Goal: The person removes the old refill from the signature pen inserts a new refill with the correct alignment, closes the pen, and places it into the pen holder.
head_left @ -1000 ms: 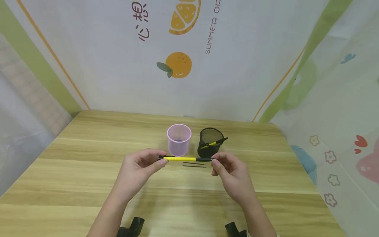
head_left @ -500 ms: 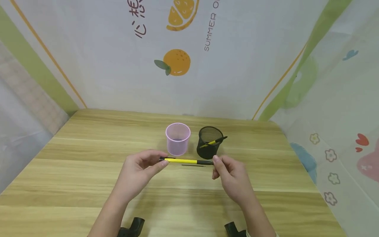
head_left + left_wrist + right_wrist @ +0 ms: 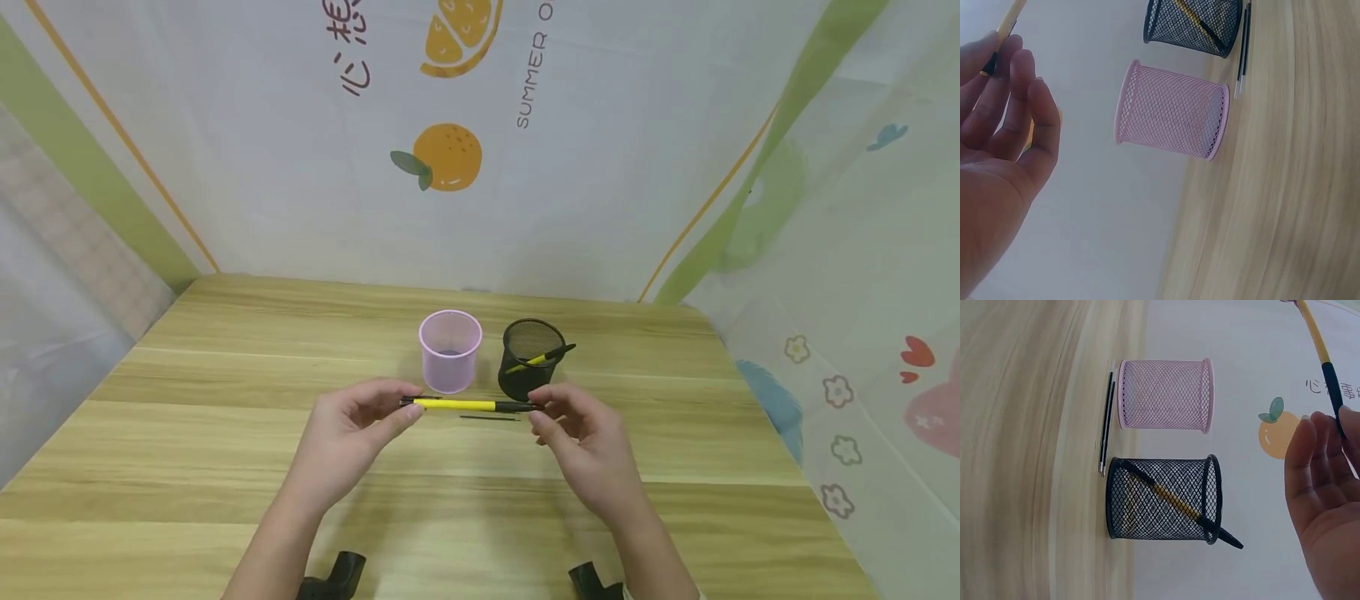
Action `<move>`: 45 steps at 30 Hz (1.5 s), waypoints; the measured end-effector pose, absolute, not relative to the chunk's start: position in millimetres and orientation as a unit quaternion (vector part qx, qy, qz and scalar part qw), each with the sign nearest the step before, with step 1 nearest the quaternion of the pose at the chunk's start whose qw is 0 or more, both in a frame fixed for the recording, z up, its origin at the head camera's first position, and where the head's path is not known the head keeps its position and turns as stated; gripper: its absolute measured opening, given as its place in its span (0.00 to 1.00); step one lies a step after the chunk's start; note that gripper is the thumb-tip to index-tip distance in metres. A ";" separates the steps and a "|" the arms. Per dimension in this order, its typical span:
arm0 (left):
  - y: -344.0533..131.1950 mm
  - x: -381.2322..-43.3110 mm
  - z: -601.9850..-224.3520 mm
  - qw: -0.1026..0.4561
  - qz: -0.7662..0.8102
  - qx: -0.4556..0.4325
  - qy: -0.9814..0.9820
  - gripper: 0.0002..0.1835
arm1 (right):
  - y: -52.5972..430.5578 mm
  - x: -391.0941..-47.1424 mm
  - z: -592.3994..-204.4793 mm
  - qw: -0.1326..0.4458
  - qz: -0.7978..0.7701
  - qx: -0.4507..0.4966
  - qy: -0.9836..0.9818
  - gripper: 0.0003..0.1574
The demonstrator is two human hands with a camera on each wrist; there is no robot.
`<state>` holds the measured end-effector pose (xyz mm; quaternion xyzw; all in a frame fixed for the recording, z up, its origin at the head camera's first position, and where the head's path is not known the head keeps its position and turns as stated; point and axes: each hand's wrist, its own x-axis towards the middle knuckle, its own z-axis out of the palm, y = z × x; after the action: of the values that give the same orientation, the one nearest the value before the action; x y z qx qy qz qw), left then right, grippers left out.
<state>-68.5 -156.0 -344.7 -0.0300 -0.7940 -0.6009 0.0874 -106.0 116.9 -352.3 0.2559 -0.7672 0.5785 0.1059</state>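
A yellow pen with a black grip (image 3: 457,405) is held level above the table, crosswise between both hands. Its black clip end is pinched by the thumb and fingers of my left hand (image 3: 348,437). At the other end, my right hand (image 3: 588,454) pinches the black tip section between thumb and fingers; the tip itself is mostly hidden. In the right wrist view, the yellow barrel meets the black grip (image 3: 1332,387) just beyond the fingertips. Two thin black pen refills (image 3: 1107,425) lie on the table beside the cups, partly covered by the pen in the head view.
Behind the hands stand a pink mesh pen cup (image 3: 450,371) and, to its right, a black mesh pen cup (image 3: 517,385). Another yellow and black pen (image 3: 557,353) leans inside the black cup. A printed curtain (image 3: 600,192) hangs behind the wooden table (image 3: 225,375).
My right thumb and fingers have shifted around the pen's tip end, rolling from a thumb-up hold to a lower pinch. The left hand stays nearly still, and the head view has tilted slightly.
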 end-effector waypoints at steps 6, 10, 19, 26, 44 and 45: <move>-154.5 -69.2 -345.6 0.088 -0.605 -0.033 -0.791 0.10 | 116.6 -104.5 -351.5 0.134 0.577 0.270 -0.759 0.10; -153.6 -69.2 -345.7 0.084 -0.604 -0.033 -0.792 0.10 | 116.8 -103.9 -350.7 0.144 0.571 0.254 -0.767 0.09; -152.6 -68.4 -345.8 0.085 -0.606 -0.032 -0.790 0.11 | 117.5 -103.3 -349.5 0.135 0.559 0.225 -0.787 0.02; -150.0 -68.5 -346.2 0.100 -0.612 -0.043 -0.783 0.09 | 118.9 -103.0 -350.5 0.121 0.548 0.212 -0.800 0.05; -143.9 -71.4 -351.9 0.089 -0.649 -0.099 -0.749 0.13 | 119.4 -102.6 -347.7 0.110 0.546 0.221 -0.800 0.09; -144.0 -71.5 -352.1 0.087 -0.652 -0.098 -0.747 0.13 | 119.2 -102.4 -347.7 0.115 0.545 0.227 -0.799 0.07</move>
<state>-71.5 -144.0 -352.1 -0.0979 -0.7471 -0.6517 0.0866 -102.4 119.2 -347.7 0.2275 -0.7990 0.5447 0.1149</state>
